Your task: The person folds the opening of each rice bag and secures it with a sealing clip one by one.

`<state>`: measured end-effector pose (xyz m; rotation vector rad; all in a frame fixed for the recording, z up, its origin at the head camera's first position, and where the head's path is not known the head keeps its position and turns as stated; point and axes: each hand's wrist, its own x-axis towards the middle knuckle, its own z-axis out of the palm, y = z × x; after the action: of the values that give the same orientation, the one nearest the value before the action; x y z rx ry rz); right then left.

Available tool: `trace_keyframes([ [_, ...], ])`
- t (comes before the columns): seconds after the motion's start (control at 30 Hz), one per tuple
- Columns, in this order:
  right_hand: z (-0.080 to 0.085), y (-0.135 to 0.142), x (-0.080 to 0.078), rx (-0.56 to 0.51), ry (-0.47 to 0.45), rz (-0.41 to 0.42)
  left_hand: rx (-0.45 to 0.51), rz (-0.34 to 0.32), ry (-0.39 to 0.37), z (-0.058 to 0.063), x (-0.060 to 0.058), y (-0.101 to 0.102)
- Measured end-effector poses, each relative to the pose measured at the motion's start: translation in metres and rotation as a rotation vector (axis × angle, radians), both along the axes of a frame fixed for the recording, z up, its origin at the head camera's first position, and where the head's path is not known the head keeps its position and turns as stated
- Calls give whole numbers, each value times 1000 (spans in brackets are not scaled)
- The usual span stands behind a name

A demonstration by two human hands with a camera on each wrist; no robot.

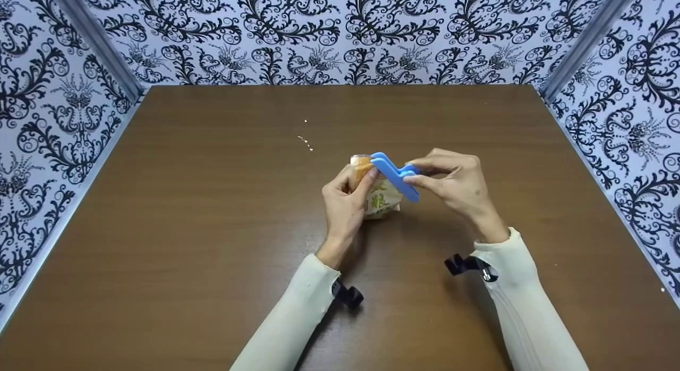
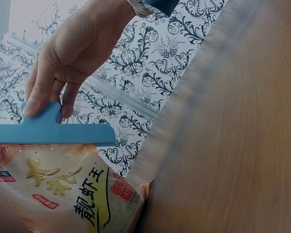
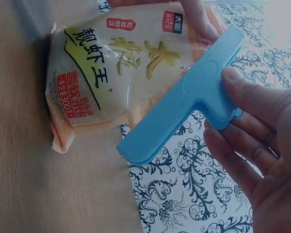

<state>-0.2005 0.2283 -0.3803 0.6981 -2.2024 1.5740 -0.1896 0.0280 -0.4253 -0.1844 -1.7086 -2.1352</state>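
Observation:
My left hand (image 1: 342, 206) grips the folded top of a small rice bag (image 1: 381, 202), thumb on the near side. The bag is cream and orange with green and gold print, and its front lettering shows in the right wrist view. With thumb and fingers my right hand (image 1: 459, 182) pinches the grip tabs of a blue bag clip (image 3: 179, 97). The long bar of the clip lies along the bag's upper edge, overlapping it in both wrist views. In the left wrist view the left hand is mostly out of frame.
A brown wooden table (image 1: 212, 211) lies under the hands, with a few white specks (image 1: 305, 142) scattered on it beyond the left hand. Patterned black-and-white panels (image 1: 340, 36) stand along its back and sides. Each sleeve bears a black camera mount (image 1: 348, 295).

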Motion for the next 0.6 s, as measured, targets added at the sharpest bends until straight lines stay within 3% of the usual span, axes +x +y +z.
trace_keyframes([
  [0.6, 2, -1, 1, -4, 17, 6, 9, -7, -32, 0, 0, 0],
])
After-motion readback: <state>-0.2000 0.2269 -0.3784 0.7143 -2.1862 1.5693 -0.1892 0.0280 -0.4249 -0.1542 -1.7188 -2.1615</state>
